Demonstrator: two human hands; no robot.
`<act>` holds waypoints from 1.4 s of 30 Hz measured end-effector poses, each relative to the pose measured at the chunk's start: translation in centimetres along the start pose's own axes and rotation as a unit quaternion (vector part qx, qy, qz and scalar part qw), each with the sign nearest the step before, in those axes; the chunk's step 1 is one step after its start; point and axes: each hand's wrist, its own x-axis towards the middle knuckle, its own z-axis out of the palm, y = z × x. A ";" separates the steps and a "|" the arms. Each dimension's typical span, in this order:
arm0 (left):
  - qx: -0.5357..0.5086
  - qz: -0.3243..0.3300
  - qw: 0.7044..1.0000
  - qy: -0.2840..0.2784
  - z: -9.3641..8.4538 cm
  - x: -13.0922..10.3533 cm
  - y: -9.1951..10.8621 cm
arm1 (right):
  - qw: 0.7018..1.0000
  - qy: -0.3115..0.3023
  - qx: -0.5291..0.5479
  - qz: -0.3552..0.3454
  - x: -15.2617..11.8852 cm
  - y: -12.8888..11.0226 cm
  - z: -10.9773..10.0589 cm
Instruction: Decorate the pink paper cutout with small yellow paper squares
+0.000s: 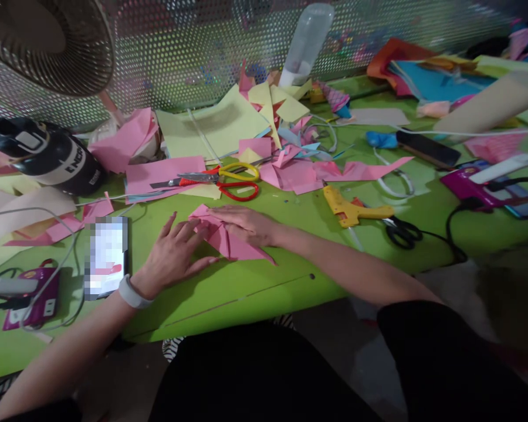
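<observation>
On the green table lies a folded piece of pink paper (240, 249), its creases showing and one point reaching to the right. My left hand (176, 255) has its fingers spread, with the fingertips touching the paper's left side. Flat across the paper's upper part rests my right hand (246, 225), fingers stretched out and pressing down. Just beyond the hands are scissors (240, 180) with red and yellow handles and a red utility knife (180, 180), both on pink sheets. A lit phone (108, 258) lies left of my left hand.
Paper scraps (286, 111) and a clear bottle (308, 44) stand along the back. At right are a yellow glue gun (354, 208), black scissors (402, 231) and a purple power strip (470, 184). A black bottle (48, 155), a fan (48, 44) and another purple power strip (44, 293) occupy the left.
</observation>
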 end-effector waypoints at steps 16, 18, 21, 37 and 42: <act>-0.039 0.005 0.999 -0.033 3.0 0.8 -0.1 | 0.979 -0.027 -0.200 -0.004 -4.3 -1.5 -0.5; -0.044 0.023 0.997 -0.054 2.5 1.1 -0.8 | 0.980 -0.013 -0.198 -0.023 -5.9 -1.4 -1.1; -0.054 0.025 0.996 -0.066 1.9 1.6 -1.2 | 0.981 -0.016 -0.184 -0.063 -7.9 -1.7 -1.5; -0.053 0.023 0.998 -0.034 3.0 2.1 0.1 | 0.953 -0.019 -0.278 -0.121 -9.7 -5.1 -0.5; -0.047 0.025 0.998 -0.026 3.2 2.1 0.1 | 0.949 -0.014 -0.297 -0.104 -9.8 -5.5 -0.5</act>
